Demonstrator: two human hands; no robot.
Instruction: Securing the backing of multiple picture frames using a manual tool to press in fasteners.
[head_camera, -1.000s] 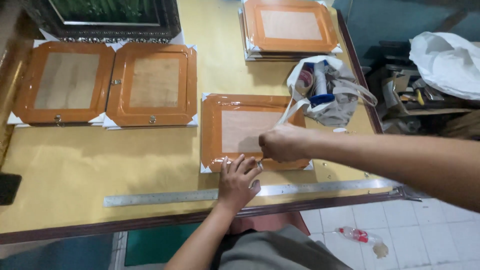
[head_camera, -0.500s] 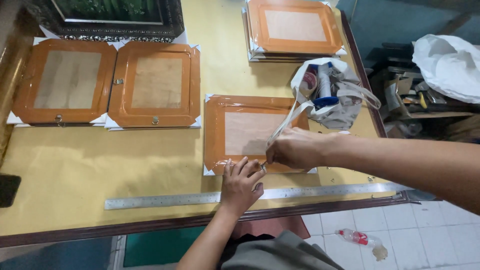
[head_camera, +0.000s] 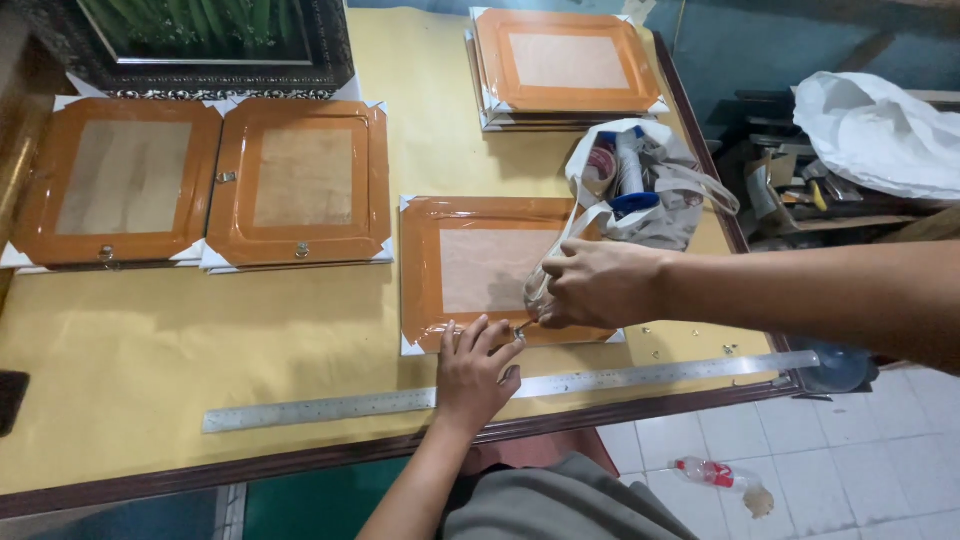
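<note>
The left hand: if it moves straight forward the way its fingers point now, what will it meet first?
Probably the orange-taped frame back. The left hand points up the table, its fingertips at that frame's near edge, close to the right hand.

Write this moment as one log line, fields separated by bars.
left hand: pressing frame edge, over steel ruler | right hand: small tool at taped frame lower edge | bag: beside frame
</note>
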